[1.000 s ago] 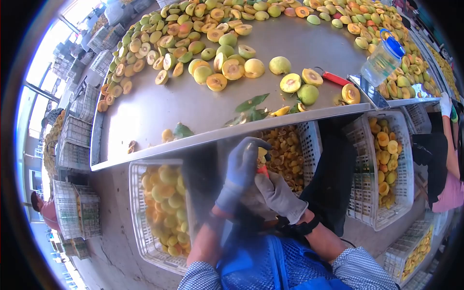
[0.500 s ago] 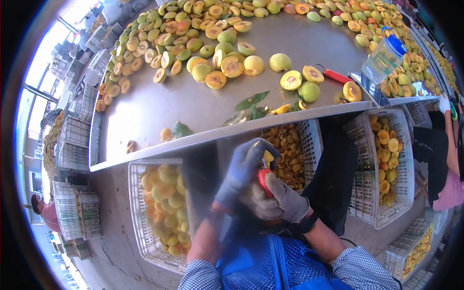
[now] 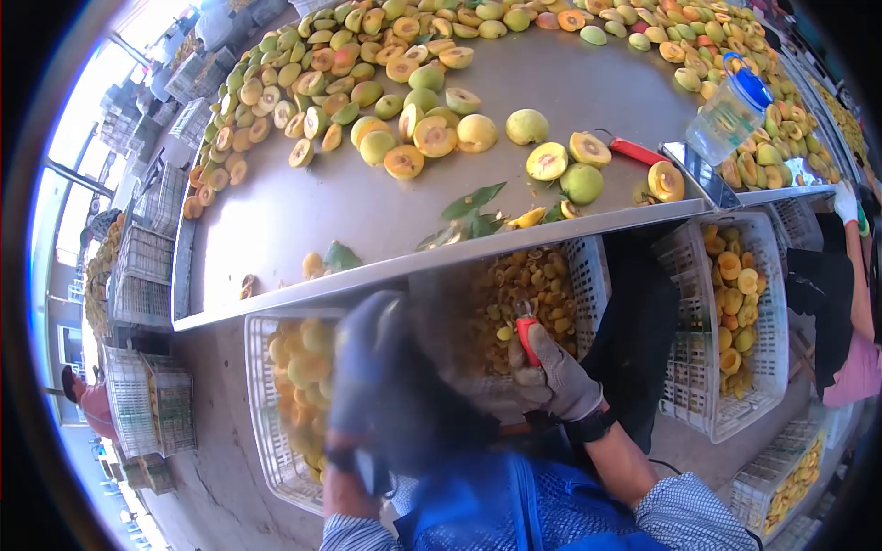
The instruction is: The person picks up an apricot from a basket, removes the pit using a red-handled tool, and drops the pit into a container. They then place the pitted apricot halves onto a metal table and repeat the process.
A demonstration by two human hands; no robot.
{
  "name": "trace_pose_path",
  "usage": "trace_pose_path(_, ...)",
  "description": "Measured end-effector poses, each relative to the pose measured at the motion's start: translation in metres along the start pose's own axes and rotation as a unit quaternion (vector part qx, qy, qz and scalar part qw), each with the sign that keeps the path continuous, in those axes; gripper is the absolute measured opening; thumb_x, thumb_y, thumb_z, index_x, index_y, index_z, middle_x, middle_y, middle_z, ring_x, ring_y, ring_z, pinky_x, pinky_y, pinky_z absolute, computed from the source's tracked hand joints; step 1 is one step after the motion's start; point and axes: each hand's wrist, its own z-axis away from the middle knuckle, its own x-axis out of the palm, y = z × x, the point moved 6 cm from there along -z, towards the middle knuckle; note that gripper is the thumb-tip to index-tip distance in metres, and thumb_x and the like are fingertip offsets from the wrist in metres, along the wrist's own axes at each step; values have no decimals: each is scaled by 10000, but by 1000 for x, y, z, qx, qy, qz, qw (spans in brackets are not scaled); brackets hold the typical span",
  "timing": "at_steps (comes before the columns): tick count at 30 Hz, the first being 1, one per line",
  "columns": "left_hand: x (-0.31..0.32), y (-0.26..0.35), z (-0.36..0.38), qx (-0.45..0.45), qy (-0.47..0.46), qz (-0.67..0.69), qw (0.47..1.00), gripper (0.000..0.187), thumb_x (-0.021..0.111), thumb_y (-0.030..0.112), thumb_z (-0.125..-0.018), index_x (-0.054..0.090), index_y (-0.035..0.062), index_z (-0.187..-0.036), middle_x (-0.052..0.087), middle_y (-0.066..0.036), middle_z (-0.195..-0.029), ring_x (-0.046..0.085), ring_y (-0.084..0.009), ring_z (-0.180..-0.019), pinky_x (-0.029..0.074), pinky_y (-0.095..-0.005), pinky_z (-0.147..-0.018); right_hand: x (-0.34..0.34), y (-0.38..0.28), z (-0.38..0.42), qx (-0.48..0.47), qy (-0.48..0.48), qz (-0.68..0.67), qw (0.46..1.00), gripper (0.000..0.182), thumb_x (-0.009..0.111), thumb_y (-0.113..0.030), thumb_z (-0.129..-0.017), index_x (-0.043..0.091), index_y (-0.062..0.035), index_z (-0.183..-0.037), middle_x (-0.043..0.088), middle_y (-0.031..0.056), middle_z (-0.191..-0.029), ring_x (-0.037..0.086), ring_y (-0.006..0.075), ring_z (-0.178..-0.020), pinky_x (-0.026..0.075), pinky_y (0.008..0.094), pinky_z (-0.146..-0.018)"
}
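Note:
My left hand, in a blue glove, is blurred over the white crate of peeled yellow fruit at the lower left; whether it holds anything is unclear. My right hand, in a grey glove, grips a red-handled pitting tool with its tip up. It sits over the middle crate of pits and scraps. A small yellow piece shows just left of the tool. Both hands are below the front edge of the steel table.
Whole and halved peaches cover the table's far side, with leaves near the front edge. A red tool and a blue-capped jug lie at the right. A crate of fruit halves and a co-worker's arm are further right.
My left hand has swung away from the right hand, down and to the left over the fruit crate. The right hand stays with the tool, now raised and on its own.

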Motion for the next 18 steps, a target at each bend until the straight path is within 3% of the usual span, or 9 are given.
trace_pose_path(1, -28, 27, -4, 107, 2, -149, 983, 166, 630, 136, -868, 649, 21, -985, 660, -130, -897, 636, -270, -787, 496, -347, -737, -13, -1, 0, 7, 85, -22, 996, 464, 487, -559, -925, 522, -106, -830, 379, -42, -517, 310, 83, -363, 270, 244, -378)
trace_pose_path(2, -48, 31, -7, 92, -36, -268, 958, 176, 670, 129, -815, 656, 34, -962, 645, -163, -895, 628, -331, -816, 492, -385, -728, -19, -2, -2, 2, 86, -25, 996, 464, 487, -559, -925, 522, -106, -830, 379, -42, -517, 310, 83, -363, 270, 244, -378)
trace_pose_path(3, -63, 33, -10, 73, -58, -314, 945, 160, 677, 141, -813, 660, 39, -936, 642, -150, -871, 626, -331, -809, 486, -412, -722, -27, 2, -6, 7, 87, -11, 996, 460, 480, -555, -930, 520, -109, -826, 384, -37, -515, 316, 85, -363, 266, 248, -374)
trace_pose_path(5, -77, 54, -27, 105, -11, -320, 942, 166, 682, 145, -814, 666, 46, -946, 642, -143, -869, 632, -314, -799, 489, -391, -717, -32, 4, -12, 8, 83, 4, 997, 457, 473, -552, -934, 518, -111, -821, 390, -31, -513, 323, 86, -363, 262, 252, -371)
trace_pose_path(7, -54, 86, -60, 133, 13, -206, 969, 173, 680, 158, -825, 670, 51, -960, 647, -137, -876, 639, -279, -785, 496, -364, -708, -32, 1, -18, -30, 105, 69, 992, 466, 473, -556, -932, 511, -105, -821, 391, -24, -508, 327, 86, -363, 253, 252, -369)
trace_pose_path(9, -7, 116, -100, 114, -57, -137, 982, 223, 680, 182, -836, 657, 49, -1013, 653, -136, -900, 641, -253, -778, 504, -339, -706, -29, -1, -17, -24, 99, 63, 993, 468, 466, -555, -936, 507, -103, -824, 386, -24, -505, 329, 85, -364, 250, 250, -369)
trace_pose_path(11, 51, 128, -146, 113, -131, -113, 978, 386, 668, 328, -844, 611, 84, -1137, 653, -140, -947, 642, -289, -864, 506, -395, -778, -32, -3, -12, -23, 100, 55, 993, 469, 459, -553, -940, 504, -100, -826, 381, -24, -502, 331, 85, -364, 248, 248, -368)
trace_pose_path(15, 149, 131, -199, 138, -225, -35, 964, 513, 686, 318, -817, 545, 48, -1230, 614, -194, -1058, 605, -332, -991, 487, -393, -834, -41, -7, -3, -31, 121, 70, 990, 456, 434, -532, -960, 505, -101, -830, 386, -22, -509, 338, 83, -368, 255, 249, -370)
trace_pose_path(18, 164, 137, -198, 153, -243, -21, 958, 504, 708, 253, -796, 540, 30, -1215, 603, -188, -1062, 599, -329, -978, 483, -388, -842, -48, -11, -1, -60, 140, 58, 987, 441, 437, -520, -963, 507, -102, -840, 392, -24, -518, 342, 80, -377, 256, 246, -371)
